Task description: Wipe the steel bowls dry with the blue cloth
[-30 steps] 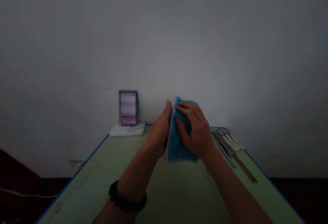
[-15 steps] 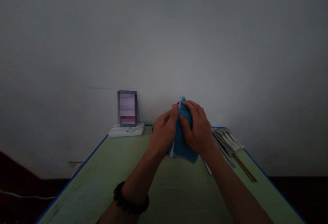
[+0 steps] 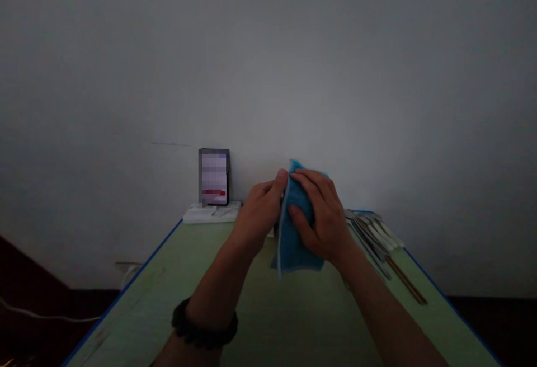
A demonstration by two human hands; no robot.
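A blue cloth (image 3: 297,246) with a pale edge hangs above the table, in front of the wall. My right hand (image 3: 321,216) is closed on it, fingers bent over its upper part and thumb pressed against its near face. Close by on the left, my left hand (image 3: 260,210) is curled with the thumb up, touching or nearly touching the cloth's edge. What it grips is mostly hidden; only a thin pale edge shows above the fingers. A dark beaded bracelet (image 3: 205,325) circles the left wrist.
On the green table (image 3: 201,288) with blue edging, a phone (image 3: 214,177) stands upright on a white base (image 3: 212,213) at the back left. Several utensils (image 3: 371,233) lie at the back right, beside a pair of brown chopsticks (image 3: 406,280). A pale wall rises behind.
My left hand has shifted slightly left, away from my right hand. The cloth has opened out wider, its pale edge now facing me. The view has turned a little.
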